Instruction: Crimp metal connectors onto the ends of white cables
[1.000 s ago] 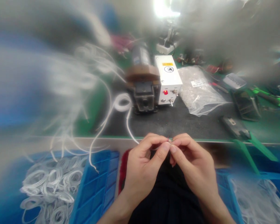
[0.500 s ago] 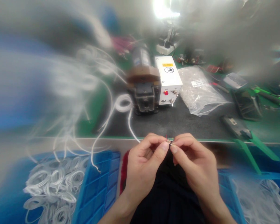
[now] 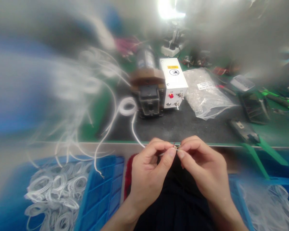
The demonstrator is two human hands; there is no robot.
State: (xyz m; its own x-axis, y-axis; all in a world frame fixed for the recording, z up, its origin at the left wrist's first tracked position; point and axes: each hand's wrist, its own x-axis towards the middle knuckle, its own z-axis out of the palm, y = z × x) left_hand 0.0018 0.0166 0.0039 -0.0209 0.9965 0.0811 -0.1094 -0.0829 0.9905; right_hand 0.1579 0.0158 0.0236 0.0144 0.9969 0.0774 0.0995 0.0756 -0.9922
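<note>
Blue crates: A left crate [image 3: 103,184] is holding heaped white coils [image 3: 59,183]; a right crate [image 3: 243,202] is holding more pale coils, partly blurred.
Left hand: Your left hand [image 3: 151,170] is hanging just short of the worktop [image 3: 279,128], its grip pinching the white cable [image 3: 136,136] near one end between thumb and forefinger.
Dark-red wire: A short, dark-red wire [image 3: 174,144] is poking up from your left fingertips.
Right hand: Your right hand [image 3: 204,170] is facing the left, its grip pinching a thin white wire [image 3: 177,149] that is bridging the small gap.
Green-handled tool: On your right, a tool [image 3: 243,131] is resting with its green handles jutting over the edge.
White cable: Beyond your left hand, it is running back to a coil [image 3: 127,112] on the black mat [image 3: 173,123].
Machine: A dark machine [image 3: 149,99] is standing beside a white control box [image 3: 174,77], whose red light [image 3: 170,96] is glowing.
Clear bag: A labelled bag [image 3: 204,93] is lying right of the box.
Power strip: A white strip [image 3: 170,50] is sitting farther back.
</note>
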